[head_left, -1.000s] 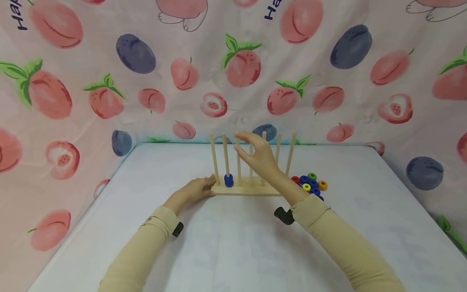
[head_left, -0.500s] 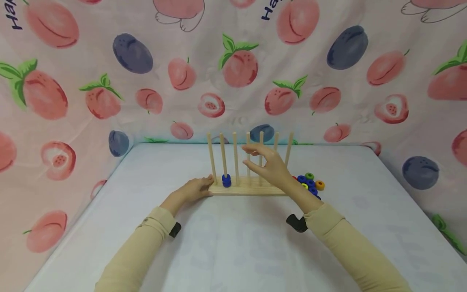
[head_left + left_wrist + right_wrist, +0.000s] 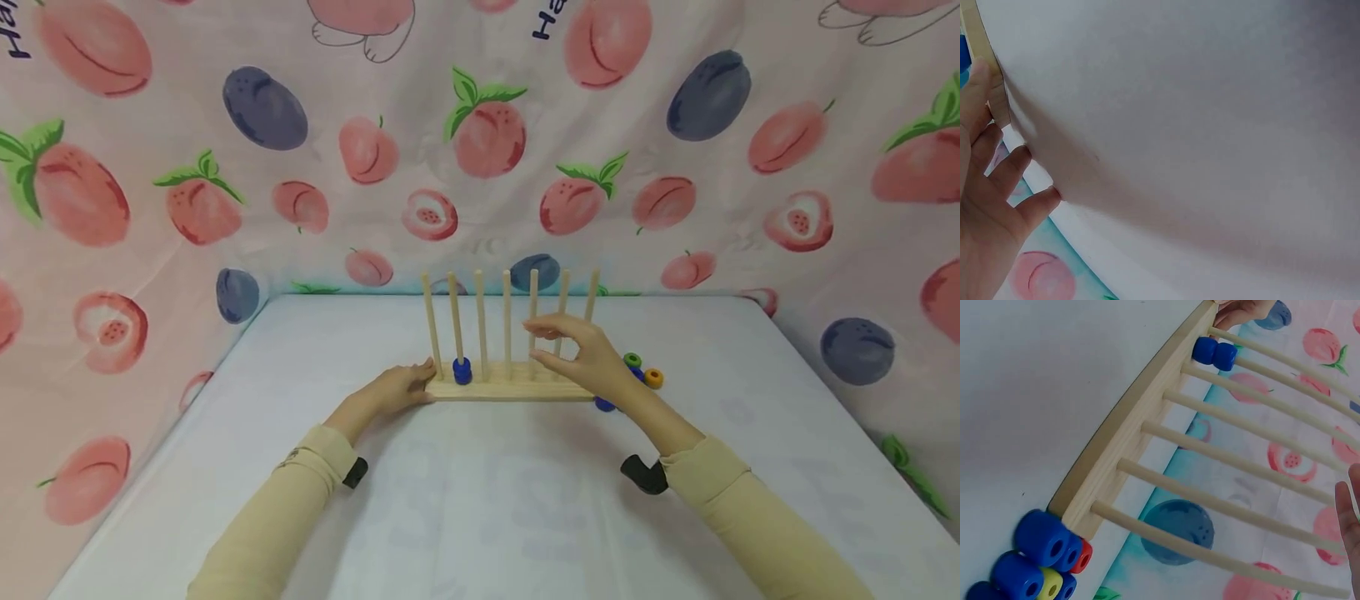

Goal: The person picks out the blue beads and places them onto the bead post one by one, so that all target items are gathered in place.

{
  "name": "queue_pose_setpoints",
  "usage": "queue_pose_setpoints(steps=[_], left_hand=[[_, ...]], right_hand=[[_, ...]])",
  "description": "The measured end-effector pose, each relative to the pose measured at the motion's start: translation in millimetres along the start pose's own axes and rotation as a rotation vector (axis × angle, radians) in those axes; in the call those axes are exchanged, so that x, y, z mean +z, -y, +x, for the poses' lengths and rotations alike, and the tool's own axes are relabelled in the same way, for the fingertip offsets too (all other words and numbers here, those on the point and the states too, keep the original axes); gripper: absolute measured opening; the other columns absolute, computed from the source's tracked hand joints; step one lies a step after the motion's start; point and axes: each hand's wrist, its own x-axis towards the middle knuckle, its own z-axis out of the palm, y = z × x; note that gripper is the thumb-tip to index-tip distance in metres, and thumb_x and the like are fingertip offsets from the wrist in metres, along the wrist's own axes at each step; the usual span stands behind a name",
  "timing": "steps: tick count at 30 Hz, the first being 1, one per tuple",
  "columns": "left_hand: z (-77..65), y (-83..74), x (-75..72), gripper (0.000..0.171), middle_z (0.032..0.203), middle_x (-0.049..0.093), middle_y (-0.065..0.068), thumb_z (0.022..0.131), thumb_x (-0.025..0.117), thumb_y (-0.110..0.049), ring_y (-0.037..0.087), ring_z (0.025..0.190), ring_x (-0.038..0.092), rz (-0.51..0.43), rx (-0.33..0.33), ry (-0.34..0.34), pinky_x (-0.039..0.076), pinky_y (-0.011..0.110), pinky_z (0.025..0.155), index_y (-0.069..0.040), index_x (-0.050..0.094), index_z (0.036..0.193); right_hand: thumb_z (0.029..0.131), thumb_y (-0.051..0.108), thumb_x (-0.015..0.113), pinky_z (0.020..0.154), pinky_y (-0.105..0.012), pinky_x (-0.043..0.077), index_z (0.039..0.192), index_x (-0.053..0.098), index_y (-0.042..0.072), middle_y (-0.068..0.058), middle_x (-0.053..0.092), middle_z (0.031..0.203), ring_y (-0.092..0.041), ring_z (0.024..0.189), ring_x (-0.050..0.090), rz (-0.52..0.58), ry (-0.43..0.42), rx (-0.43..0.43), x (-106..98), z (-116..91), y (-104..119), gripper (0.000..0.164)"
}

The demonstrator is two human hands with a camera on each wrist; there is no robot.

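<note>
A wooden peg stand (image 3: 513, 391) with several upright pegs stands mid-table. Two blue beads (image 3: 462, 372) are stacked on its second peg from the left. My left hand (image 3: 393, 390) holds the left end of the base; in the left wrist view the thumb of that hand (image 3: 988, 219) lies against the wood (image 3: 985, 53). In front of the right-hand pegs hovers my right hand (image 3: 592, 354), thumb and forefinger apart, nothing between them. The right wrist view shows only a few of its fingers (image 3: 1344, 515), at the right edge.
Loose beads lie by the stand's right end, partly hidden behind my right hand: a green bead (image 3: 632, 360), an orange bead (image 3: 654, 379), and blue, yellow (image 3: 1051, 584) and red (image 3: 1083, 556) ones. A fruit-print cloth (image 3: 480, 208) hangs behind the white table (image 3: 480, 500).
My right hand has moved right and down, from near the third peg to the right-hand pegs. The left hand stays at the stand's left end, and the two blue beads remain on their peg.
</note>
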Motion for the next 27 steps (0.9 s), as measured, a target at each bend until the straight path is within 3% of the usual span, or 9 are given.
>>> queue_pose_setpoints(steps=[9,27], left_hand=[[0.3,2.2,1.1,0.058,0.15,0.03,0.017,0.093,0.059,-0.027,0.042,0.134,0.035,-0.007,0.009,-0.004,0.029,0.052,0.113,-0.003,0.038,0.142],[-2.7,2.8,-0.2,0.06,0.15,0.03,0.015,0.092,0.059,-0.028,0.039,0.135,0.036,-0.008,0.008,-0.009,0.03,0.05,0.113,-0.004,0.036,0.142]], right_hand=[[0.071,-0.012,0.073,0.083,-0.012,0.051,0.114,0.063,-0.003,-0.017,0.068,0.107,-0.023,0.091,0.064,-0.006,-0.039,0.015,-13.5,-20.3,-10.9,0.045],[0.074,-0.01,0.073,0.084,-0.007,0.048,0.113,0.064,-0.001,-0.016,0.069,0.106,-0.019,0.092,0.065,-0.048,0.002,0.142,-35.9,-47.2,-29.1,0.042]])
